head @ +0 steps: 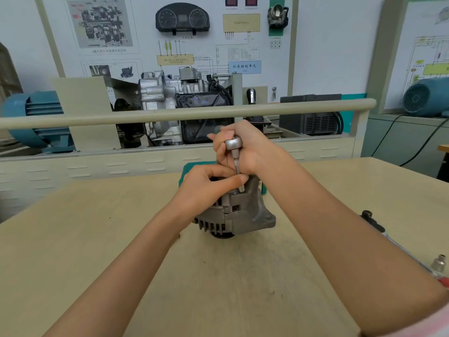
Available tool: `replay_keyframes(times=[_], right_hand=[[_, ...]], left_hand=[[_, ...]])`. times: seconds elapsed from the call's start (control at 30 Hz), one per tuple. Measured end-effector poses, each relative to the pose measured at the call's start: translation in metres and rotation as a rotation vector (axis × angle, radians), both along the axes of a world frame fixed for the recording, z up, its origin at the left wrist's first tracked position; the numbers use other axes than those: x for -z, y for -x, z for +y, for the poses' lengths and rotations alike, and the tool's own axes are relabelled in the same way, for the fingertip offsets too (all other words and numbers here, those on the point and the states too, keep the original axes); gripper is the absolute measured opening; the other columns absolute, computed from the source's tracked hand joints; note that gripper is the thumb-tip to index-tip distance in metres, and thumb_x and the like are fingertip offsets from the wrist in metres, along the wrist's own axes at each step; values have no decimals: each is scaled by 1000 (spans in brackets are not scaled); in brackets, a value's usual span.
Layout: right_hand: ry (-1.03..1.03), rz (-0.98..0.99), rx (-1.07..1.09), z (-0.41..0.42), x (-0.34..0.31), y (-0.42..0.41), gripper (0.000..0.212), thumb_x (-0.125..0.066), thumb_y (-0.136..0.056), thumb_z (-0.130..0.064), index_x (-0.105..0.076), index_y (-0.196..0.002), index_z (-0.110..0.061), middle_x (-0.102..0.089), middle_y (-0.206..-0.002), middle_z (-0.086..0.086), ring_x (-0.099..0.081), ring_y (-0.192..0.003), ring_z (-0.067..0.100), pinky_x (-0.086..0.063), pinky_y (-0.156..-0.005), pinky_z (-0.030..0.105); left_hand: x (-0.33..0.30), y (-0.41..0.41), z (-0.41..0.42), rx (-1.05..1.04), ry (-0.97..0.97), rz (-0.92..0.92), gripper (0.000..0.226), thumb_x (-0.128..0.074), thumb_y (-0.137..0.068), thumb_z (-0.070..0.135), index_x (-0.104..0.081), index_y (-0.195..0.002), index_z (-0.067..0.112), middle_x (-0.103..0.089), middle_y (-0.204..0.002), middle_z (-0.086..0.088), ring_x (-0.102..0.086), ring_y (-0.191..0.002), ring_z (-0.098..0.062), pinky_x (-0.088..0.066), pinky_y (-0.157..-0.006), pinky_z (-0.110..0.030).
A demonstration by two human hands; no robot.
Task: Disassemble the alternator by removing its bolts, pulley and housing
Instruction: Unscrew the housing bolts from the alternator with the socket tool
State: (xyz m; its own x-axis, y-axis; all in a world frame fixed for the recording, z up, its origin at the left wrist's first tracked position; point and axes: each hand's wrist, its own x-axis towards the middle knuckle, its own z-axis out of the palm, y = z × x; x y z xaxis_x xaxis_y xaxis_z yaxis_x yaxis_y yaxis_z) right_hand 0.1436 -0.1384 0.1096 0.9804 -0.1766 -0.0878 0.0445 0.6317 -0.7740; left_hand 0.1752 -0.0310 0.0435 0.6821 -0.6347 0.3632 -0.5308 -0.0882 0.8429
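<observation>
Centrally, alternator (237, 214): grey finned metal body standing on the wooden table (73, 239), near its far edge, pulley side seemingly down, mounting ear toward the right
Ratchet (233, 143): round head up, its knurled extension (237, 171) standing almost upright with the lower tip on the top of the alternator housing
Right hand (245, 148): fingers curled around the ratchet at its head, the handle hidden inside the grip
Left hand (209, 188): resting on top of the alternator, thumb and fingers pinching the lower part of the extension
Green tray (192, 169): just behind the alternator, mostly hidden by the hands
Table's right edge: a long tool with a black end (370, 218) and a small metal socket (439, 262)
Beyond the table: a beige rail (97, 116), a cutaway engine display (184, 103), blue motors (31, 117), wall diagrams
</observation>
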Motion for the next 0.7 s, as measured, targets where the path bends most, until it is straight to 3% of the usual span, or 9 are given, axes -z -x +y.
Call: replay_keyframes(times=[0.1,0.23,0.3,0.37,0.43,0.47,0.57,0.67,0.7], right_hand=[[13,20,-216,-4,-2,0,24,-34,-99,-15,-50,-97,3,-36,-37,-7,-36,-26,4,-35,-30,15],[-59,-49,-274,-5,2,6,25,-34,-100,-18,-49,-98,1,-38,-39,-8,-38,-28,1,-36,-31,13],[-68,-92,-103,1,4,8,23,-33,-101,-17,-49,-93,-3,-39,-39,-7,-38,-27,1,-37,-31,14],[-51,-153,314,11,6,5,22,-30,-101,-12,-45,-88,-4,-48,-49,1,-42,-30,5,-39,-34,17],[-47,-208,731,15,10,0,20,-26,-102,-12,-42,-100,-2,-50,-73,7,-46,-38,9,-41,-41,21],[-63,-223,803,16,10,-2,19,-25,-103,-12,-40,-105,-2,-48,-77,7,-47,-41,11,-41,-42,22],[-169,-169,620,12,5,1,21,-24,-98,-5,-44,-92,-7,-46,-68,10,-45,-33,11,-43,-37,19],[-186,-54,417,6,-3,5,28,-27,-95,-4,-42,-72,-8,-41,-33,5,-38,-22,9,-41,-33,16],[-155,-33,334,2,-5,5,30,-25,-94,-3,-42,-71,-10,-38,-30,3,-36,-22,8,-39,-31,15]], left_hand=[[-1,-2,2,45,26,52,6,-74,-80,23,-78,-85,23,-76,-83,7,-70,-85,-5,-53,-79,-17],[0,-2,1,34,71,80,8,-77,-77,20,-78,-85,20,-76,-84,5,-70,-82,-4,-52,-71,-9],[1,-1,0,23,81,80,7,-78,-76,20,-78,-83,21,-76,-82,6,-69,-80,-3,-51,-69,-9],[1,1,-2,-9,88,71,4,-78,-76,21,-78,-80,23,-76,-80,7,-69,-79,-5,-52,-71,-14],[3,1,-4,-55,86,48,5,-77,-73,23,-76,-73,28,-74,-76,10,-69,-82,-8,-52,-80,-25],[3,2,-6,-76,71,33,5,-75,-71,26,-74,-69,30,-74,-75,12,-68,-84,-11,-52,-83,-30],[1,3,-7,-82,27,8,6,-74,-65,36,-70,-65,31,-72,-76,12,-66,-89,-15,-51,-90,-39],[-1,0,-3,-31,-10,9,10,-75,-70,40,-74,-77,34,-73,-84,13,-67,-94,-11,-51,-92,-36],[-1,-1,-2,9,-19,22,11,-75,-74,38,-76,-84,35,-74,-88,14,-67,-95,-9,-50,-92,-34]])
